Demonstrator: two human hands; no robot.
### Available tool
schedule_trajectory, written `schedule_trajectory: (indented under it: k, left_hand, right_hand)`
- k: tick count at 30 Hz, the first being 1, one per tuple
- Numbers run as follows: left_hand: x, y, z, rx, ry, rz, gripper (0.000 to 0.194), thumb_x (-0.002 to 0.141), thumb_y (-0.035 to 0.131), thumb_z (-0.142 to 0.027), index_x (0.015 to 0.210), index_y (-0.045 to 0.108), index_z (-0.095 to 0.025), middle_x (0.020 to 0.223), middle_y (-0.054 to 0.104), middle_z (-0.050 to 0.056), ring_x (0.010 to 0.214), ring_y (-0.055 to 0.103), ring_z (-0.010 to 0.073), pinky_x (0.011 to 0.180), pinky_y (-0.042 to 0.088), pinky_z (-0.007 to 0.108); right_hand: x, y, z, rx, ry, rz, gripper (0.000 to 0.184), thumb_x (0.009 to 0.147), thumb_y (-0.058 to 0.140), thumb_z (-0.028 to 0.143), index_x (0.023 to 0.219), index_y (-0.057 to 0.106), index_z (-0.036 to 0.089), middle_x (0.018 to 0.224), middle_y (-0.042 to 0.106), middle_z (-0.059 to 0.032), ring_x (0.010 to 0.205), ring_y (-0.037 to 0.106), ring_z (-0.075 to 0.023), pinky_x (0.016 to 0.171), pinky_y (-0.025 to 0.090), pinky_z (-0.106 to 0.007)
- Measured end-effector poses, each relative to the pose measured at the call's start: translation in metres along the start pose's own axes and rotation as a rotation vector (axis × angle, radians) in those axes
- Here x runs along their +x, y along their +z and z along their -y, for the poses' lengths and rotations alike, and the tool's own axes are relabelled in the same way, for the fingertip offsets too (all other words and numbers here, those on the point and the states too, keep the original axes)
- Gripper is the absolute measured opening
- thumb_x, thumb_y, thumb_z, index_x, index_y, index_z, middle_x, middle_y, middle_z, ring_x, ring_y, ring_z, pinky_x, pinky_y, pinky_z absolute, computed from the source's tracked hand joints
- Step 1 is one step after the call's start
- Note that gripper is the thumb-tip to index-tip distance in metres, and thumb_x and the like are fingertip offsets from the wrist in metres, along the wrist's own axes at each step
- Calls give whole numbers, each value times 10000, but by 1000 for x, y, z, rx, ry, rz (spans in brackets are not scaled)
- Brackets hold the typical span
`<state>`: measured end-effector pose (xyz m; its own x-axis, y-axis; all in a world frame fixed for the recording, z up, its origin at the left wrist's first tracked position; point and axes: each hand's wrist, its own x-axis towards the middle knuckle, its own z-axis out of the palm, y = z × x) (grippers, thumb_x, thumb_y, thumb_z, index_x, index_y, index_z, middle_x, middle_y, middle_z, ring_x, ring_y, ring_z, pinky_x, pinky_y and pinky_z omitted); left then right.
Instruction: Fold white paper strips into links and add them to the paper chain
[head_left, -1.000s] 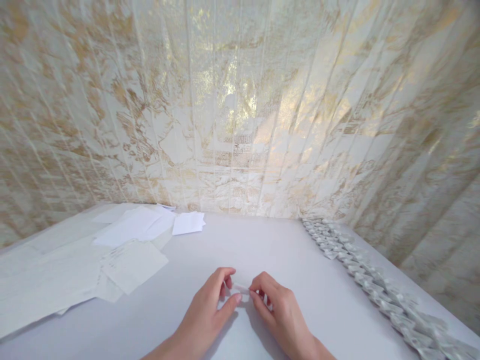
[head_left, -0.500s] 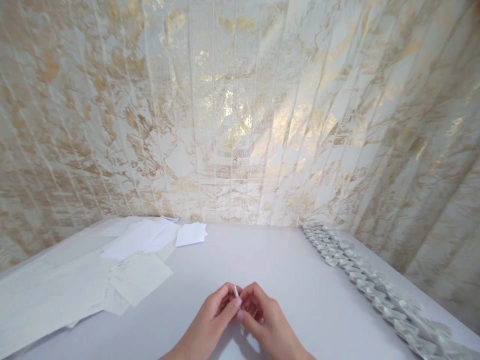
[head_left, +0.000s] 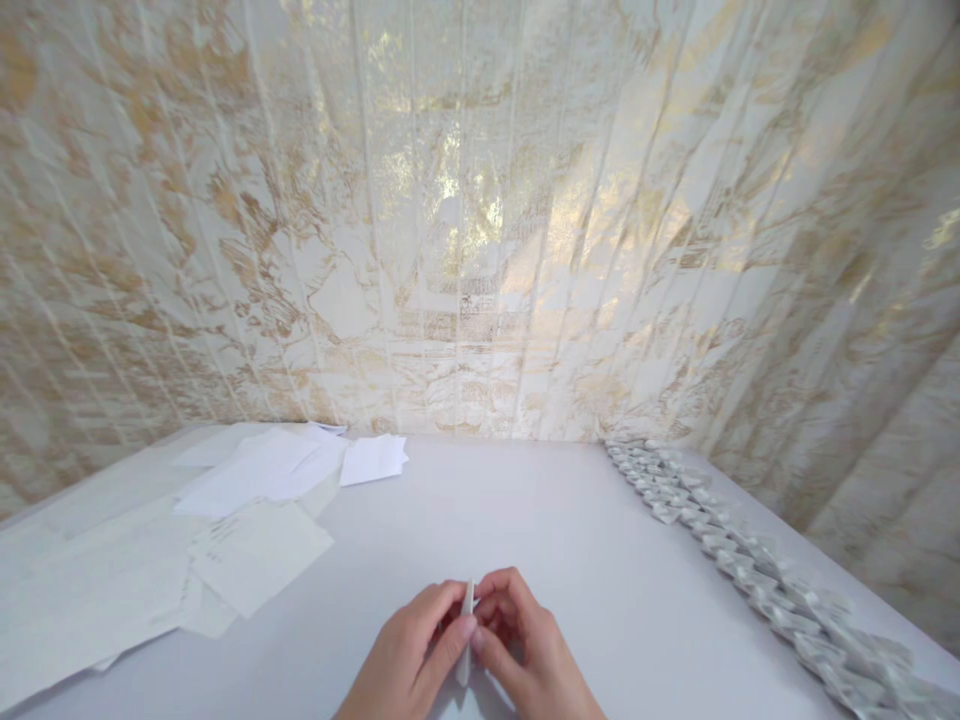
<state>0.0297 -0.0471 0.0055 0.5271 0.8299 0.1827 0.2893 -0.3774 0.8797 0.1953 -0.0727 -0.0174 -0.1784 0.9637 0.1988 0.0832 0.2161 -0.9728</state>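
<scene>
Between my two hands, low in the middle of the view, stands a narrow folded strip of white paper (head_left: pixel 466 660), its thin edge turned toward me. My left hand (head_left: pixel 420 645) pinches it between thumb and fingers from the left side. From the right, my right hand (head_left: pixel 525 640) has thumb and curled fingertips against the same strip. The fingertips partly hide the paper, so its folds do not show in full.
Sheets of white paper (head_left: pixel 97 590) overlap on the left of the white table (head_left: pixel 525 510). A small stack of paper pieces (head_left: pixel 373 461) lies at the back. Rows of folded paper units (head_left: pixel 739 560) run along the right side. A patterned curtain (head_left: pixel 465 330) hangs behind.
The hands have come together from slightly apart. The paper piece turned from lying crosswise between them to pointing away from me, and both hands now grip it.
</scene>
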Motion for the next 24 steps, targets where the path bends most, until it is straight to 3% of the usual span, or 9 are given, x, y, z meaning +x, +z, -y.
schedule_trajectory:
  k: [6, 11, 15, 24]
  left_hand:
    - [0, 2, -7, -163, -3, 41, 335, 994, 414, -481, 953, 597, -204, 871, 619, 24, 836, 583, 198, 774, 428, 258]
    - [0, 1, -11, -187, 7, 37, 373, 998, 404, -485, 864, 606, -202, 867, 580, 23, 844, 561, 197, 802, 423, 267]
    - [1, 1, -12, -190, 21, 29, 368, 999, 407, -478, 893, 627, -203, 865, 579, 20, 847, 560, 198, 803, 421, 265]
    - [-1, 2, -12, -187, 6, 16, 387, 994, 411, -502, 806, 587, -212, 841, 556, 14, 807, 528, 188, 781, 409, 255]
  right_hand:
    - [-1, 0, 0, -94, -21, -21, 158, 876, 594, 315, 953, 527, 194, 785, 558, 5, 675, 506, -134, 633, 401, -252]
    - [2, 1, -7, -171, -26, -15, 239, 757, 652, 290, 924, 505, 202, 630, 406, 91, 523, 351, -92, 499, 292, -208]
    - [0, 3, -8, -155, -16, -40, 213, 815, 628, 292, 959, 490, 217, 602, 386, 107, 500, 339, -85, 487, 257, -205]
    - [-3, 6, -11, 108, 18, -142, 442, 875, 545, 647, 1018, 454, 239, 602, 413, 100, 525, 338, -100, 516, 244, -223]
